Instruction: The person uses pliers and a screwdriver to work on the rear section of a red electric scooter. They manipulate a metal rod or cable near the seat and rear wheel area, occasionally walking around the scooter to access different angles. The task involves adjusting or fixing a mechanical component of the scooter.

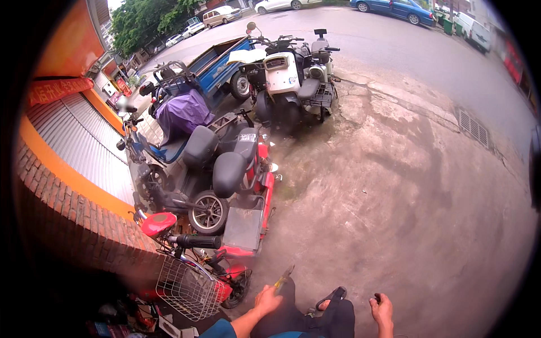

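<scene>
My left hand (267,299) is closed around a pair of pliers (284,276) with yellow handles. Their dark metal jaws point up and away over my left knee. Off to the right, beyond my other leg, my right hand (382,308) hangs above the pavement with loosely bent fingers apart and nothing visible in it. Left of the pliers stands a red electric scooter (265,197) with a black seat, a grey footboard and a wire front basket (189,290). Its black handlebar grip (197,241) sticks out toward me. My dark trousers and a sandal (338,293) show between my hands.
Several scooters crowd the left, one under a purple cover (183,111). Behind them stand a blue cargo tricycle (211,67) and a white scooter (280,73). A brick wall (84,219) and roller shutter (84,138) line the left. A drain grate (473,128) lies right; parked cars line the road.
</scene>
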Action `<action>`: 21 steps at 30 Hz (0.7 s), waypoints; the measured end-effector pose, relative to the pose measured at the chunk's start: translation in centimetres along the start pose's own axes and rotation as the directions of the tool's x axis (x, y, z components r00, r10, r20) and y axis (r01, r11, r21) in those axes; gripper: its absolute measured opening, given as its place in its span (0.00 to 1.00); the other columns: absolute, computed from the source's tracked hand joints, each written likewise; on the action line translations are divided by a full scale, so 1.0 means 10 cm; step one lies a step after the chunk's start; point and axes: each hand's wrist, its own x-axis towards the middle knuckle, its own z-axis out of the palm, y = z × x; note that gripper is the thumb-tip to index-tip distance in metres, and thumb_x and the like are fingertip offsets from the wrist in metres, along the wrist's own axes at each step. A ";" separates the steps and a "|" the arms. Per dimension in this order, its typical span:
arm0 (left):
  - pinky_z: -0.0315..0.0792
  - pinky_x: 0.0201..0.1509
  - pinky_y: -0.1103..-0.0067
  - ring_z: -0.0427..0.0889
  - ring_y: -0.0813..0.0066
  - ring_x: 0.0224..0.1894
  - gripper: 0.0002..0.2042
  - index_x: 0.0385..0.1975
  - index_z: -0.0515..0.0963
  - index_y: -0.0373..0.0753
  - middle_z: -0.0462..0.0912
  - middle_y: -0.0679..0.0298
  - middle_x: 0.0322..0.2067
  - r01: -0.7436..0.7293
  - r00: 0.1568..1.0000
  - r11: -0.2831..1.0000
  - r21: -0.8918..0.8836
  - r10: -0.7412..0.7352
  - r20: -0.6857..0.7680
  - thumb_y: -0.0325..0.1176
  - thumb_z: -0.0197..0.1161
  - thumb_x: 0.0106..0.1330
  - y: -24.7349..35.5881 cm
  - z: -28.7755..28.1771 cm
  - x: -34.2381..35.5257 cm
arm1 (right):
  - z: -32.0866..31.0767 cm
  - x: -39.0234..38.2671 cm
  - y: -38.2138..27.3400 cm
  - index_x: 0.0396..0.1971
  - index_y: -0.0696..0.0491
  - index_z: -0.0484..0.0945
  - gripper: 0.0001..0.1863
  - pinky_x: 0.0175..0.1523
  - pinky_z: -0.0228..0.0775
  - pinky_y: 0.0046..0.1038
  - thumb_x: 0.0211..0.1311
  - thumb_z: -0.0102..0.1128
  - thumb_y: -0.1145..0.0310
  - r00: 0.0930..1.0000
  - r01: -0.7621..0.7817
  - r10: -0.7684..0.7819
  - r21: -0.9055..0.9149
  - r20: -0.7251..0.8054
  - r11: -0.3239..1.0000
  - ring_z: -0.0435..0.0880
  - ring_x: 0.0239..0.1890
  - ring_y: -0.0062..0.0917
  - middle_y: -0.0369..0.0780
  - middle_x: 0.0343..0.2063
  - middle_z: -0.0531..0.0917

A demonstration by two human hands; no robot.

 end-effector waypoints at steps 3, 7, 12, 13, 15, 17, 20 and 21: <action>0.75 0.46 0.68 0.82 0.58 0.40 0.21 0.47 0.77 0.36 0.80 0.54 0.39 0.099 0.989 0.929 -0.357 -0.133 -0.072 0.38 0.66 0.54 0.13 0.05 0.24 | -0.35 0.39 -0.47 0.45 0.61 0.79 0.20 0.50 0.74 0.33 0.55 0.62 0.65 0.997 0.074 -0.075 -0.057 -0.018 0.996 0.84 0.43 0.38 0.50 0.39 0.84; 0.76 0.32 0.75 0.82 0.70 0.28 0.14 0.42 0.77 0.34 0.81 0.61 0.26 0.124 0.978 0.439 -0.890 -0.208 0.033 0.27 0.64 0.55 0.49 -0.17 0.40 | -0.41 0.87 -0.97 0.48 0.60 0.78 0.22 0.53 0.73 0.33 0.56 0.62 0.63 0.995 0.078 -0.078 0.002 0.064 0.997 0.83 0.46 0.35 0.49 0.43 0.84; 0.75 0.30 0.77 0.83 0.70 0.31 0.12 0.40 0.75 0.34 0.81 0.58 0.31 0.261 0.963 -0.034 -0.965 -0.054 0.263 0.22 0.60 0.55 0.61 -0.53 0.99 | -0.24 1.34 -1.12 0.50 0.62 0.77 0.24 0.55 0.72 0.32 0.57 0.62 0.62 0.978 0.027 -0.031 0.019 0.205 0.999 0.82 0.47 0.35 0.49 0.43 0.83; 0.75 0.30 0.77 0.83 0.69 0.32 0.12 0.40 0.75 0.33 0.81 0.58 0.31 0.271 0.962 -0.070 -0.960 -0.023 0.273 0.21 0.60 0.54 0.65 -0.57 1.06 | -0.23 1.42 -1.09 0.50 0.63 0.76 0.25 0.55 0.71 0.31 0.57 0.62 0.62 0.975 0.004 -0.009 0.024 0.220 1.000 0.82 0.47 0.35 0.50 0.44 0.83; 0.76 0.30 0.77 0.83 0.69 0.33 0.11 0.38 0.74 0.34 0.81 0.58 0.35 0.228 0.973 -0.030 -0.973 -0.022 0.229 0.20 0.59 0.54 0.86 -0.75 1.22 | -0.13 1.67 -0.82 0.48 0.64 0.77 0.23 0.48 0.75 0.31 0.57 0.62 0.64 0.982 -0.011 0.004 0.035 0.191 0.999 0.83 0.42 0.33 0.47 0.40 0.84; 0.77 0.31 0.77 0.83 0.69 0.36 0.10 0.35 0.73 0.35 0.80 0.56 0.40 0.162 0.986 -0.064 -0.985 -0.026 0.164 0.19 0.58 0.53 1.02 -0.92 1.28 | -0.03 1.80 -0.49 0.46 0.62 0.77 0.20 0.40 0.76 0.31 0.58 0.61 0.65 0.943 -0.269 0.243 0.093 0.226 0.959 0.84 0.37 0.31 0.45 0.36 0.84; 0.78 0.31 0.76 0.82 0.70 0.35 0.10 0.35 0.73 0.36 0.79 0.55 0.43 0.041 0.999 -0.150 -0.988 0.034 0.036 0.20 0.58 0.53 1.15 -1.21 1.42 | -0.01 1.88 -0.34 0.44 0.59 0.78 0.15 0.28 0.73 0.30 0.60 0.59 0.67 0.778 -0.575 0.538 0.023 0.326 0.818 0.83 0.28 0.27 0.42 0.29 0.84; 0.79 0.30 0.75 0.80 0.72 0.34 0.12 0.37 0.73 0.37 0.79 0.57 0.42 0.066 0.997 -0.150 -0.987 0.041 0.061 0.20 0.59 0.52 1.16 -1.28 1.49 | 0.02 1.94 -0.27 0.45 0.58 0.78 0.15 0.28 0.74 0.31 0.61 0.60 0.67 0.739 -0.605 0.583 -0.048 0.337 0.795 0.83 0.27 0.29 0.42 0.30 0.84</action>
